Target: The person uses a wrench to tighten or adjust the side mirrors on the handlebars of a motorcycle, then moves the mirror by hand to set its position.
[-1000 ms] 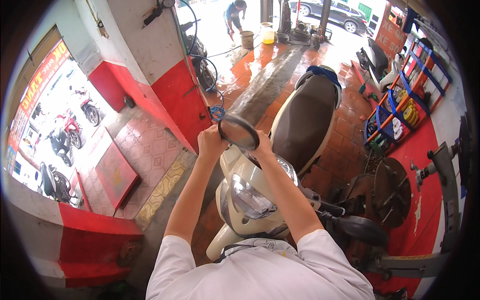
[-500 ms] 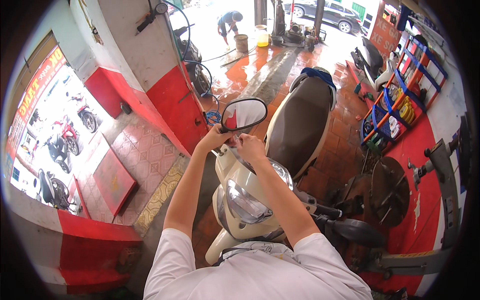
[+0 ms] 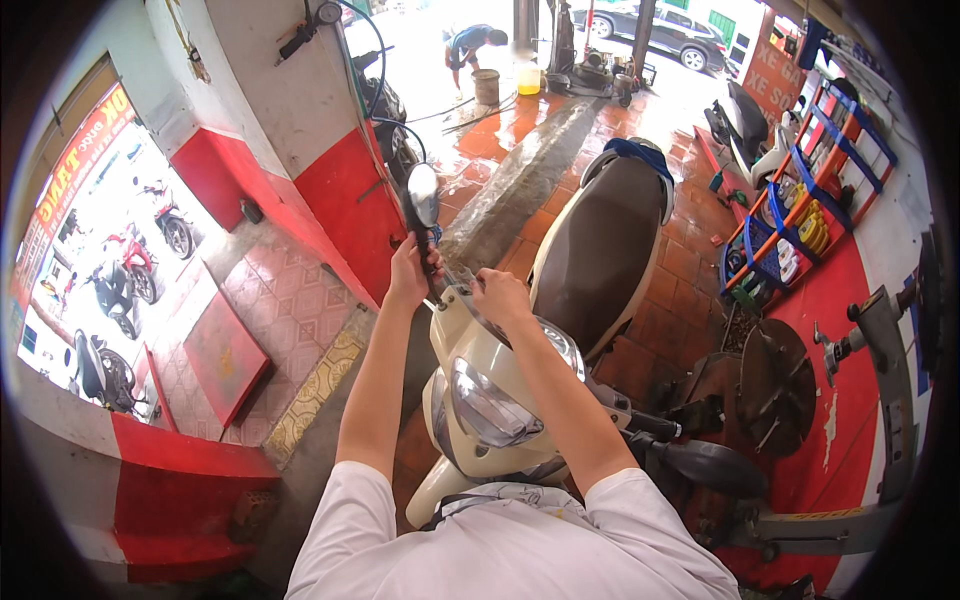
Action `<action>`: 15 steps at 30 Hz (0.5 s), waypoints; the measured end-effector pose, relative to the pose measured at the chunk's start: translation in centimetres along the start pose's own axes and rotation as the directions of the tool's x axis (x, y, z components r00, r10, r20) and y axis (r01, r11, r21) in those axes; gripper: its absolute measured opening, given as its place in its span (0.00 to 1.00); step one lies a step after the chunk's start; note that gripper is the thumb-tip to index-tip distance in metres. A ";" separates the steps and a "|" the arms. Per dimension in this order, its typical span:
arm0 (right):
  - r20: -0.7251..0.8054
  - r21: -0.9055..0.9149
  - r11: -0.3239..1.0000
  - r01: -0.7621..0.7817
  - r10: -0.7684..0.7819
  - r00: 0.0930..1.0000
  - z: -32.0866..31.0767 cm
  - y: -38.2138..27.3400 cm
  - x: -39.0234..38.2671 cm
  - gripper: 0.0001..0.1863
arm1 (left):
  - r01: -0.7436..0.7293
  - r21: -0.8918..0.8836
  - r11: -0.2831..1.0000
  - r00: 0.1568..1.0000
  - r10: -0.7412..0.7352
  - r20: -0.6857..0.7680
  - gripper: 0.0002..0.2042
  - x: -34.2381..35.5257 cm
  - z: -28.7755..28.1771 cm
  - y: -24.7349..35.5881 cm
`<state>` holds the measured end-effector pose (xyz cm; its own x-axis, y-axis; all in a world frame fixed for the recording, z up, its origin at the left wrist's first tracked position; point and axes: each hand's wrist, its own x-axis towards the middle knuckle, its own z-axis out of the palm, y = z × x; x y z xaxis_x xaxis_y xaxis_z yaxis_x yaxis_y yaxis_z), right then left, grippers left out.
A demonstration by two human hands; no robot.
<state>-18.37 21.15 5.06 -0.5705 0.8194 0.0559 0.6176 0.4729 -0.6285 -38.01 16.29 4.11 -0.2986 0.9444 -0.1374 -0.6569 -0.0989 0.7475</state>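
Note:
A black-backed scooter mirror [image 3: 420, 200] stands upright, nearly edge-on, with my left hand [image 3: 410, 270] closed round its lower part and stem. My right hand [image 3: 500, 300] is pinched on a small silver metal tool [image 3: 461, 275], perhaps a wrench, beside the stem's base on the cream scooter's handlebar cover. Below my hands are the scooter's headlight [image 3: 490, 400] and front panel; its brown seat [image 3: 595, 240] lies beyond. A second black mirror [image 3: 710, 465] sticks out low at the right.
Red-and-white pillar [image 3: 325, 200] at left, blue hose [image 3: 400, 125] beside it. Tire machine [image 3: 770, 385] and orange-blue rack [image 3: 800, 220] at right. A person [image 3: 470, 48] bends outside near buckets [image 3: 487, 87]. Red ramp board [image 3: 210, 345] on the left tiles; parked motorbikes beyond.
The mirror has swung from lying face-up toward me to upright and edge-on, further left. My left hand moved left with it; my right hand left the mirror's rim for the stem's base.

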 end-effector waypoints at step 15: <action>0.007 0.004 0.999 0.051 -0.051 0.999 0.7 -0.1 0.2 0.15 | -0.421 0.793 0.440 0.798 0.596 0.093 0.12 -9.9 -3.2 -4.5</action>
<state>-18.93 20.99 4.59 -0.6048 0.7921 0.0822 0.5859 0.5125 -0.6277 -34.33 6.39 0.03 -0.5653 0.7234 0.3963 0.3858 -0.1928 0.9022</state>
